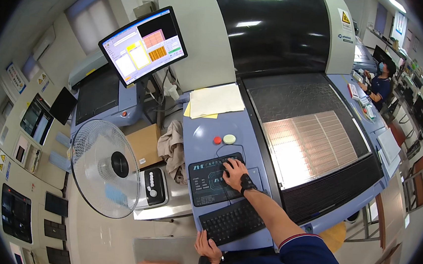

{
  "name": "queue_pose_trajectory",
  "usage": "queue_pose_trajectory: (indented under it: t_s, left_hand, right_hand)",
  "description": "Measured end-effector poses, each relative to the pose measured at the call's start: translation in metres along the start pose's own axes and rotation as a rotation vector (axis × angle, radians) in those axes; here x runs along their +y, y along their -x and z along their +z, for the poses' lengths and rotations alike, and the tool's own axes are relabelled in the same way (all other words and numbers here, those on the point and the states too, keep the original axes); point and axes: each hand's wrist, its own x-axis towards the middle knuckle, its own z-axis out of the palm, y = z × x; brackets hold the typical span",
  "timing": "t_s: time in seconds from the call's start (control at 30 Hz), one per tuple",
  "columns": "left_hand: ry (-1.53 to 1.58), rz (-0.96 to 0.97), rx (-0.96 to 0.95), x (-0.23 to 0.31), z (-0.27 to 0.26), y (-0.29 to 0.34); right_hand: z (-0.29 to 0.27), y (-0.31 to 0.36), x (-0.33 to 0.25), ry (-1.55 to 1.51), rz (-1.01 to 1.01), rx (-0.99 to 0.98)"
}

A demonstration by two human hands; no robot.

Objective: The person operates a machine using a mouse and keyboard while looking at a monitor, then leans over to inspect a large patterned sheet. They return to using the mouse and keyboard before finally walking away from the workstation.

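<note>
My right hand [236, 175] lies curled over a dark computer mouse [226, 174] on a black printed mouse pad [213, 183]. Most of the mouse is hidden under the palm and fingers; its thin cable runs across the pad. My left hand [207, 247] rests at the front left corner of a black keyboard [232, 221], fingers stretched out and holding nothing. Both wrists wear dark bands. To the right, a copper-coloured panel [312, 145] with a grid of repeated patterns lies flat on the dark bed [294, 95] of a large machine.
A tilted monitor [144, 45] stands at the back left. Papers [216, 101], a red button [217, 140] and a pale button [229, 139] sit beyond the pad. Left are a fan [105, 168] and a crumpled cloth [172, 151]. Another person [380, 85] works at the far right.
</note>
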Motion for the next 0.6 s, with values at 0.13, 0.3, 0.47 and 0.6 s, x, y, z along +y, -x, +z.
queue_pose_trajectory:
  t_s: [0.13, 0.3, 0.47, 0.6]
  left_hand:
    - [-0.001, -0.014, -0.006, 0.0007, -0.0005, 0.0004]
    - [0.000, -0.011, 0.008, -0.0013, 0.0017, 0.0012]
    - [-0.002, -0.011, 0.017, -0.0009, 0.0015, 0.0012]
    - [-0.006, -0.011, 0.020, -0.0001, 0.0009, 0.0014]
  right_hand:
    - [0.0014, 0.0013, -0.0005, 0.012, 0.005, -0.004]
    - [0.0019, 0.0010, 0.0002, 0.019, 0.002, -0.005]
    - [0.0031, 0.0009, -0.0003, 0.015, -0.004, 0.008]
    - [0.0030, 0.0011, 0.0007, 0.009, -0.004, -0.007]
